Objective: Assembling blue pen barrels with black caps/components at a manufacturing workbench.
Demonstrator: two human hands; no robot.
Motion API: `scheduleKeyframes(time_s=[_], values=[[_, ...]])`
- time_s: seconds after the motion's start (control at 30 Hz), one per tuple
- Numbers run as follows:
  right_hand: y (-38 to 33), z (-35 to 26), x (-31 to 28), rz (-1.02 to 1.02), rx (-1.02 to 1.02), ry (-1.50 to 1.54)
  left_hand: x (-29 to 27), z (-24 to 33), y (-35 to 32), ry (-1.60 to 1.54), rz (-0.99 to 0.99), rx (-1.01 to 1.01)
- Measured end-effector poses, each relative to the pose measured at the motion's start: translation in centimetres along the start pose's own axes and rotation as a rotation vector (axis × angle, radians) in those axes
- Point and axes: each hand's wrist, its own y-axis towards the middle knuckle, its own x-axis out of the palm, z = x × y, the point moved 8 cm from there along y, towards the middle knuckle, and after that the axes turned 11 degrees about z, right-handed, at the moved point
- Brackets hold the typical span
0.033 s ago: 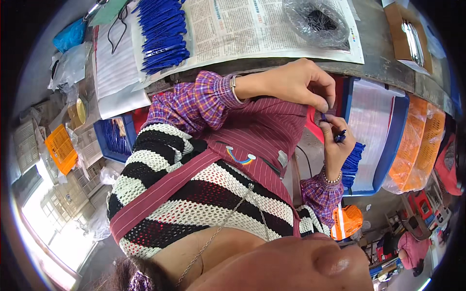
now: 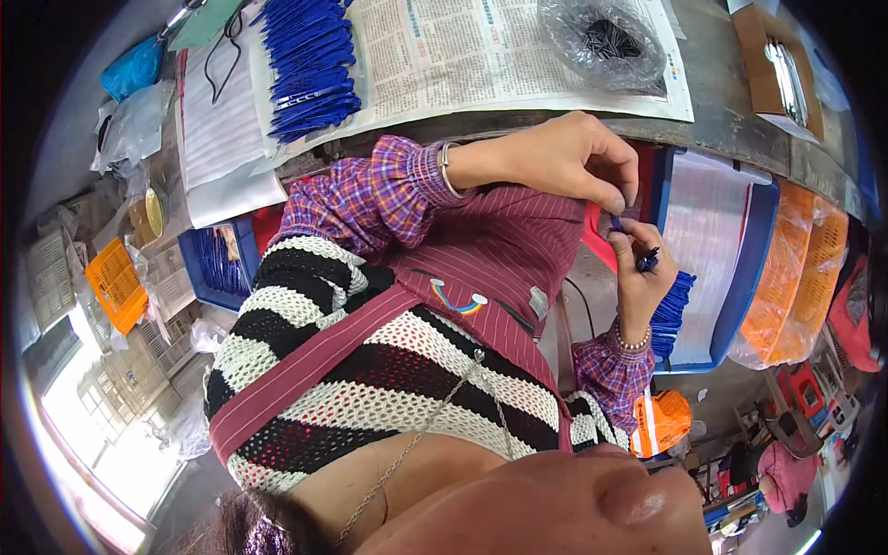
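Note:
My left hand [image 2: 564, 159] reaches in from the left, a metal bracelet at its wrist. Its thumb and fingers curl together in a pinch; anything between them is too small or hidden to make out. Just below it, my right hand [image 2: 645, 277], with a beaded bracelet, grips a small dark blue piece [image 2: 649, 261] whose end sticks out beside the fingers. A dark bit shows at that hand's thumb and fingertip, close under the left fingertips. Both hands are over the edge of my maroon striped apron [image 2: 499, 231], beside a red edge [image 2: 597, 239].
On the bench, slender blue pieces [image 2: 310, 69] lie in a row beside newspaper [image 2: 444, 65]. A clear plastic bag [image 2: 606, 46] holds small dark parts. A cardboard box [image 2: 782, 74] stands far right. Blue trays [image 2: 754, 268] flank me; more blue pieces [image 2: 671, 314] lie right of my hand.

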Motion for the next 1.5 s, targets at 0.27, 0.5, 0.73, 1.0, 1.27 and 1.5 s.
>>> scheduleKeyframes(time_s=[0.27,0.5,0.73,1.0,1.27,1.5], values=[[-0.2,-0.1,0.1,0.006,0.010,-0.067,-0.2,-0.5,-0.1,-0.014,0.007,-0.004],[-0.3,0.3,0.1,0.010,0.000,-0.037,-0.1,-1.2,-0.2,-0.023,0.001,-0.023],[-0.4,0.7,0.1,0.009,0.045,-0.032,-0.3,-1.4,-0.3,-0.015,0.014,-0.036],[-0.6,0.7,0.5,0.006,0.046,0.012,0.0,-0.6,-0.6,0.137,0.114,0.016],[-0.6,0.9,0.5,0.008,0.068,0.022,-0.4,-1.0,-0.6,0.083,0.137,0.000],[-0.7,1.3,0.3,0.020,0.076,0.038,-0.2,-1.5,-0.5,0.035,0.073,-0.037]])
